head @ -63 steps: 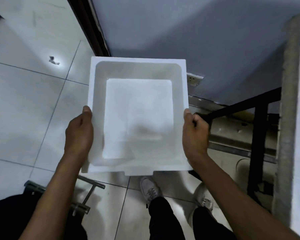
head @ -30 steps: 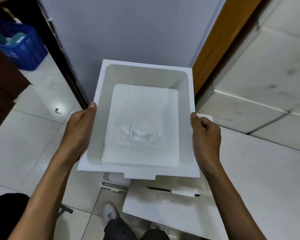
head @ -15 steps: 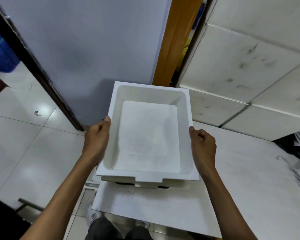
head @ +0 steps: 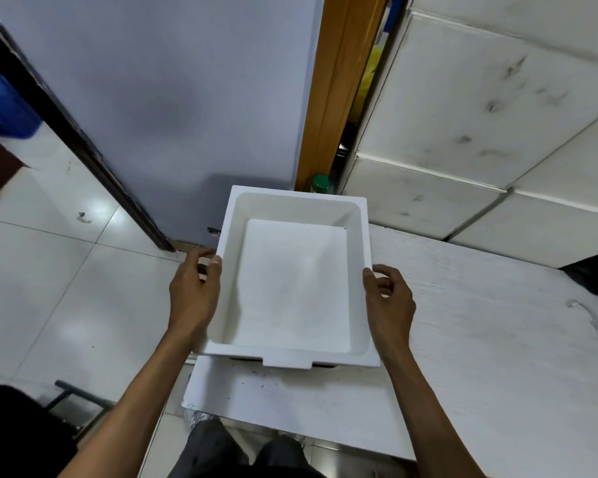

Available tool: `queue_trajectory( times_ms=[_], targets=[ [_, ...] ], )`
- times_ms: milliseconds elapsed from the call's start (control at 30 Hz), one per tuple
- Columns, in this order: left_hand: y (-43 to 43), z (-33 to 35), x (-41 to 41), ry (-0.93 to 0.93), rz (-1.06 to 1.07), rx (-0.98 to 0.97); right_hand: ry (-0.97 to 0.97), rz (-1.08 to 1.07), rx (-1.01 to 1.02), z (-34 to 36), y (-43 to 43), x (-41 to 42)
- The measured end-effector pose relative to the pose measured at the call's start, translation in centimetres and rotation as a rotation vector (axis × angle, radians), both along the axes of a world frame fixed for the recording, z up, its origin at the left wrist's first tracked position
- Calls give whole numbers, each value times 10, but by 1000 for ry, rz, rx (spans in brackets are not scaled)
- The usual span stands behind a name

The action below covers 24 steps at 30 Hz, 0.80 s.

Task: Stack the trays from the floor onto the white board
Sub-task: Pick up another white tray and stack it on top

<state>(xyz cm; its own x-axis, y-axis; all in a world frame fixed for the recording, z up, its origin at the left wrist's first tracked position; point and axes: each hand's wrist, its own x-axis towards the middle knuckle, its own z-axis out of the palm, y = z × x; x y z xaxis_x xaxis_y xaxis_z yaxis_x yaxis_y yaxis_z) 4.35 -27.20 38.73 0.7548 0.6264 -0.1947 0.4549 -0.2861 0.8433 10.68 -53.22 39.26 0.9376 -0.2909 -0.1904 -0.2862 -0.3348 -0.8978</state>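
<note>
Moved: since two seconds ago the tray [head: 292,284] has come from over the floor [head: 49,305] to the left near part of the white board [head: 463,357]; in the last half second it has sunk lower, and only thin dark slits show under its near edge.
Trousers [head: 221,450]: dark, at the near edge, below the board's near side.
Metal bar [head: 80,395]: dark, on the floor at near left.
White board: wide, flat and scuffed, reaching from centre to the right edge.
Left hand [head: 194,294]: clamped on the tray's left wall, thumb on the rim, fingers curled round the outside.
Right hand [head: 389,301]: clamped on the tray's right wall, thumb tip on the rim, fingers curled against the outside.
Tray: white foam, square and level, open side up, with nothing in it; whether it already rests on something cannot be told.
Wall [head: 187,98]: grey-blue, beyond the tray.
Door frame [head: 339,81]: orange-brown wood, right of the wall.
Bottle [head: 321,182]: green cap just past the tray's far rim, at the frame's foot.
Slabs [head: 480,98]: big, smudged white blocks, far right.
Crate [head: 0,108]: blue, far left.
</note>
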Motion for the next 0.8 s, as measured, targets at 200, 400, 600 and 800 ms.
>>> queue_trajectory(
  times_ms=[200,400,600,800],
  targets=[
    [-2,-2,1,-4,-74,4,43,61,39,-10,2,3],
    [4,-11,4,-6,-113,11,39,55,-3,-22,3,2],
    [15,-11,15,17,-129,83,8,62,-41,-26,14,-1],
    [19,-10,16,21,-123,55,8,51,-48,-26,17,-1]
  ],
)
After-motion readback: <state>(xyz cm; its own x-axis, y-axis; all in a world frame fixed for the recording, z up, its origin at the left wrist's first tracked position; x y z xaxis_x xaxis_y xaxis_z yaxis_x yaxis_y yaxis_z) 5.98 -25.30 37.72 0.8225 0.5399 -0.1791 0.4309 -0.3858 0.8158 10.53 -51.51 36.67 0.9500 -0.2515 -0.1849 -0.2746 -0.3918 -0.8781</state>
